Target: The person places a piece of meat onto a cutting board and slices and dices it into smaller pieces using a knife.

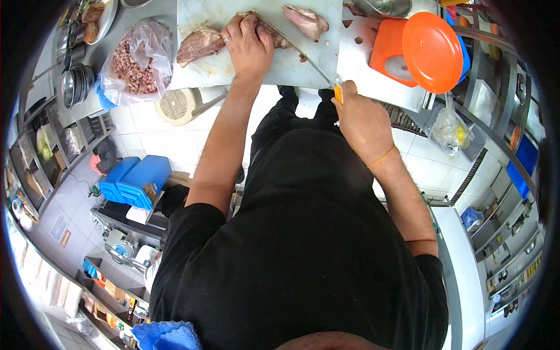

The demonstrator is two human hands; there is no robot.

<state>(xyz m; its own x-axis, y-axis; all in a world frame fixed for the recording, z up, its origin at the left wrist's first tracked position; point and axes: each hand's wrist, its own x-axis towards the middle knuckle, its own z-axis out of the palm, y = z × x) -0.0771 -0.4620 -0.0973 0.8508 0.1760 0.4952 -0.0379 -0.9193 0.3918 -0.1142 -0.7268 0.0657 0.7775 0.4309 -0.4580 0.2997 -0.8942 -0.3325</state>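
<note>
A long piece of meat (201, 46) lies across the white cutting board (291, 74) at the top of the view. My left hand (249, 51) holds it down, fingers curled over its middle. In my right hand (365, 119), closed around the yellow handle, is a knife (309, 60). Its long blade slants up and left to the meat, close beside my left fingers; how deep the edge sits cannot be made out. A smaller cut of pale pink meat (307, 23) rests apart on the board, up and right of the blade.
Left of the board sits a clear plastic bag (156, 41) of chopped meat, with stacked metal bowls (76, 84) beyond it. At right stand an orange container (385, 49) and an orange lid (431, 52). A stool (178, 107) is under the counter's edge.
</note>
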